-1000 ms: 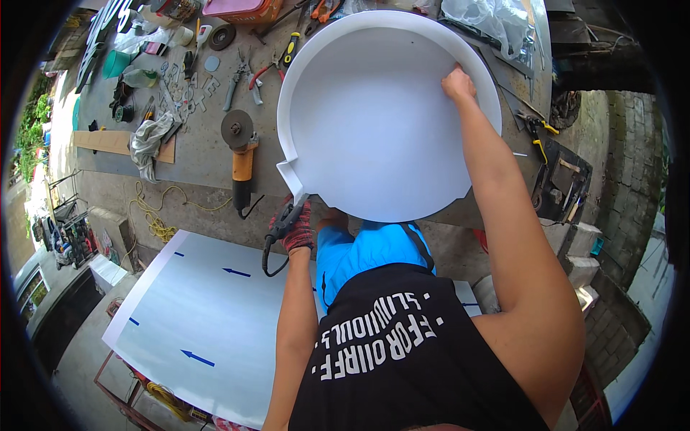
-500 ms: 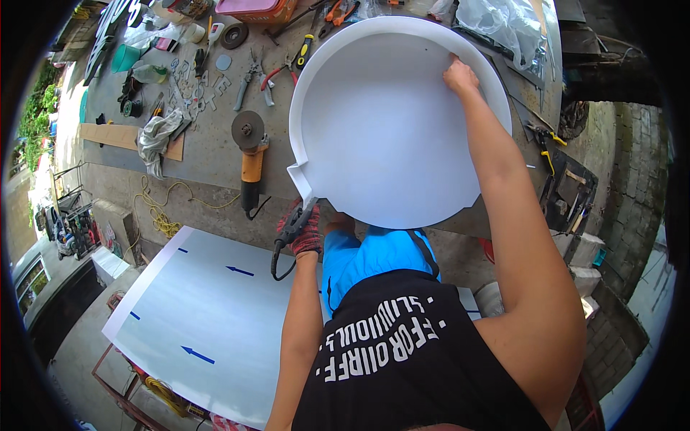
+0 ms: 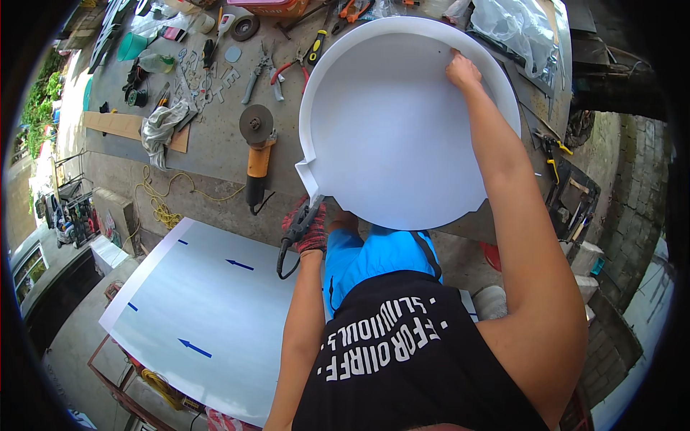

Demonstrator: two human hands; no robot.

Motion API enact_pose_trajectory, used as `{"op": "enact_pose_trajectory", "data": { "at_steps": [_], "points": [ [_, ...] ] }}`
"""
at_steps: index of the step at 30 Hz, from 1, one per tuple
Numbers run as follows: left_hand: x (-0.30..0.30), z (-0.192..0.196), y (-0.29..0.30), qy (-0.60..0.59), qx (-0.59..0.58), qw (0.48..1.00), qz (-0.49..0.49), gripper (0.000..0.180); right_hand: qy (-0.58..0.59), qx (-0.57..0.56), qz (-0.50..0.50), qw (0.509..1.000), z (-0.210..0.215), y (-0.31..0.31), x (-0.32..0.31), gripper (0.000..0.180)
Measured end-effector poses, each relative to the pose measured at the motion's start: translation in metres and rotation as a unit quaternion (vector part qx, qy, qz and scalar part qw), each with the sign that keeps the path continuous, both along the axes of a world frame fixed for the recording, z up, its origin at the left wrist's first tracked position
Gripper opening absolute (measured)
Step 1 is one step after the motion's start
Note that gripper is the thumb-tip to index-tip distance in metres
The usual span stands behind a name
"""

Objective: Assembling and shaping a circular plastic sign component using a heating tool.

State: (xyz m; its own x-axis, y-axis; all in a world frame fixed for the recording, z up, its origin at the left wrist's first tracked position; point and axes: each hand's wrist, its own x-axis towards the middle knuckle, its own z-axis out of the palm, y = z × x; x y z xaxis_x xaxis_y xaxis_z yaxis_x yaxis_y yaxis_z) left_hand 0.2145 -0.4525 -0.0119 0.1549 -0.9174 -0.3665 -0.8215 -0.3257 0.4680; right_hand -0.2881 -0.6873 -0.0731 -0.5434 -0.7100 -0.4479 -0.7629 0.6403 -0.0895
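The right hand (image 3: pixel 462 70) presses fingers on the far rim of the white round tray (image 3: pixel 402 122); gloved left hand (image 3: pixel 307 228) grips a black tool (image 3: pixel 300 224). The tray looks light, stiff, best held by its rim.

A large white round panel (image 3: pixel 402 129) with a shallow raised rim lies flat on the concrete, its open face up — it fills the view from centre toward 12 o'clock. At its 8 o'clock edge the rim ends in a small notched flap, and there a black corded power tool (image 3: pixel 305 219) points in — its cable looping down behind it.
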Motion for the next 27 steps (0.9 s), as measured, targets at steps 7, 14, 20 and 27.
{"op": "enact_pose_trajectory", "data": {
  "at_steps": [7,14,20,27],
  "points": [
    [-0.001,-0.005,0.000,-0.050,-0.044,0.998,-0.015,0.042,0.016,0.002,0.019,1.000,0.007,-0.009,0.001,0.055],
    [0.010,-0.025,0.009,-0.056,-0.083,0.994,-0.032,0.043,-0.011,-0.024,0.082,0.996,0.023,-0.034,0.062,0.059],
    [0.009,-0.025,0.009,-0.079,-0.074,0.993,-0.042,0.045,-0.064,-0.051,0.232,0.969,0.022,-0.055,0.129,0.063],
    [0.008,-0.025,0.010,-0.056,-0.074,0.995,-0.035,0.046,-0.025,-0.050,0.263,0.963,0.014,-0.071,0.163,0.046]
  ]
}}
